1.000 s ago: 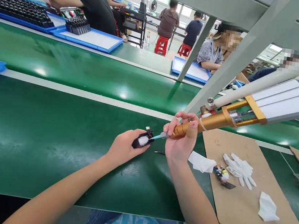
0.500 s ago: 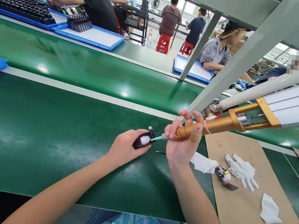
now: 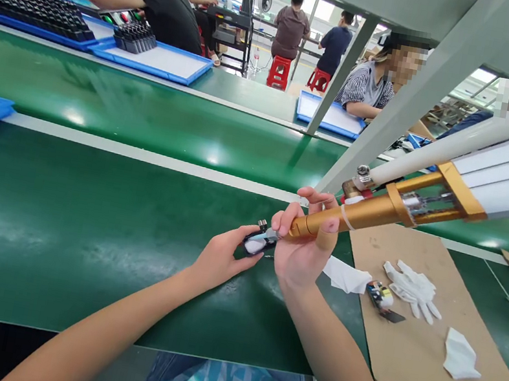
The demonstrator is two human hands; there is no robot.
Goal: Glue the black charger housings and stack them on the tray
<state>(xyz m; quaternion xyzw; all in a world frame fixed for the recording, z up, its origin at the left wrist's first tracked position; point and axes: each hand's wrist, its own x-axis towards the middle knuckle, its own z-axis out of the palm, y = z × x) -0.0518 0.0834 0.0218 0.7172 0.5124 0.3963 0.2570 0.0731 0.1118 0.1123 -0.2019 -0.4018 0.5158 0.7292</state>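
Note:
Between the thumb and fingers of my left hand is a small black plastic housing with a white part inside and metal prongs at its far end. My right hand is wrapped round a gold-coloured glue dispensing gun, thumb on top and some fingers raised. The gun's pale blue nozzle points left and lies over the housing; whether its tip touches is too small to tell. A thin dark tool under my right hand is mostly hidden.
Right of my hands lie a white cloth, a circuit board and white gloves, partly on a cardboard sheet. A slanted grey metal post rises close beyond the gun. Blue trays and co-workers are across the bench.
My left hand has moved right with the housing, bringing it further under the nozzle. My right hand and the gun have shifted slightly left.

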